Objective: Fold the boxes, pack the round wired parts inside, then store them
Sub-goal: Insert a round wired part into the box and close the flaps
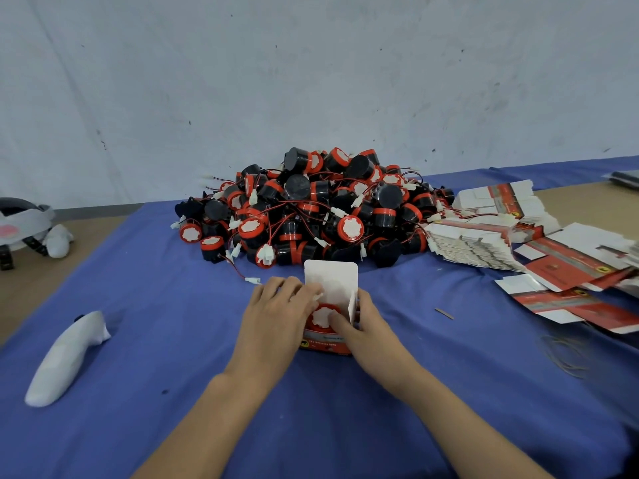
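the box (326, 344) stood upright on the blue cloth (173, 305), just in front of the pile (311, 209) of wired parts, its lid flap (331, 276) raised. a round part (323, 317) sat inside, its red rim showing. the left hand (276, 314) gripped the box's left side, fingers curled at a side flap. the right hand (368, 328) clasped the right wall, one finger pressing the part. the thin card looked light and easily creased, best held by its corners. the plastic part seemed sturdy, its wires springy and liable to snag.
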A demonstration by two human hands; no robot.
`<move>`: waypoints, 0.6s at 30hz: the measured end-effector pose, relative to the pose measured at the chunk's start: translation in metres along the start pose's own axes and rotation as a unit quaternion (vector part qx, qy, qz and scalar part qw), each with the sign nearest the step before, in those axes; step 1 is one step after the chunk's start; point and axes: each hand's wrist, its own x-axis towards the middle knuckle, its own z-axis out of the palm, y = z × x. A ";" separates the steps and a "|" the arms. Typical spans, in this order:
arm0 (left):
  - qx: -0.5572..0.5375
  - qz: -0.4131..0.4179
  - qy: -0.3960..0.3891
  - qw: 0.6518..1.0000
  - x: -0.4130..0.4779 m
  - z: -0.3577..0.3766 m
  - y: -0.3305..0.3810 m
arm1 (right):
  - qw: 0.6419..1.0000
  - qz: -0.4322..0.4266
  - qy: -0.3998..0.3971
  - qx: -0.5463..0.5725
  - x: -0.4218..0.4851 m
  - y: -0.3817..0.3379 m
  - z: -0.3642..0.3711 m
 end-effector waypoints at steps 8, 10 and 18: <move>-0.084 -0.066 -0.009 0.994 0.000 -0.004 0.001 | 1.000 -0.009 0.003 -0.028 0.000 0.000 -0.002; -0.080 -0.093 -0.048 0.991 0.000 -0.006 0.000 | 1.000 -0.010 0.003 -0.022 -0.001 0.001 -0.002; -0.013 -0.114 -0.173 0.978 0.012 -0.010 0.003 | 0.999 -0.015 0.009 -0.026 -0.001 0.002 -0.002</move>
